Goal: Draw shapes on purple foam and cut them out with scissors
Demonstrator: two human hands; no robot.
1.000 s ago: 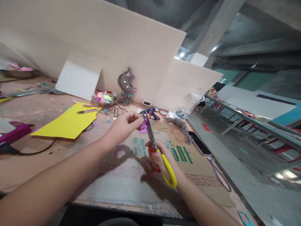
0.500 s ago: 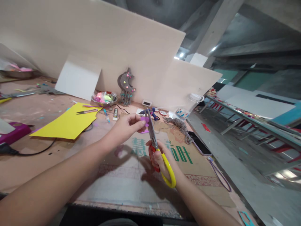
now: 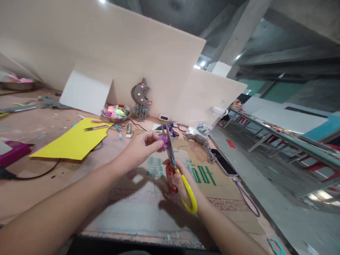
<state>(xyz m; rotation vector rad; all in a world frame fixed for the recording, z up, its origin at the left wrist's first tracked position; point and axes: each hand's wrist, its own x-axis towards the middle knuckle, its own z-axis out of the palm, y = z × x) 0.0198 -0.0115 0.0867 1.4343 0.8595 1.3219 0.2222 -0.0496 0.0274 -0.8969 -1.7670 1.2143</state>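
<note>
Between thumb and fingertips, my left hand (image 3: pixel 148 144) pinches a small purple piece (image 3: pixel 163 141); whether it is paper or felt I cannot tell. My right hand (image 3: pixel 180 177) is wrapped round the handles of a pair of scissors (image 3: pixel 170 150), one loop yellow and the other red. The blades point up and stand slightly apart, right beside the purple piece. Both hands are held above a cardboard sheet (image 3: pixel 223 191) with green printed characters. Part of the red loop is hidden by my right fingers.
Yellow paper (image 3: pixel 71 141) with snips (image 3: pixel 96 127) on it lies left. Behind are a bowl of colourful clay packs (image 3: pixel 116 112), a grey moon ornament (image 3: pixel 140 95) and a glue gun (image 3: pixel 170 129). Grey yarn (image 3: pixel 200 143) and a phone (image 3: pixel 224 163) lie right, near the table edge.
The view has shifted slightly. The purple piece has tilted a little in my left fingers, and the scissor blades still stand beside it. Both hands keep their hold.
</note>
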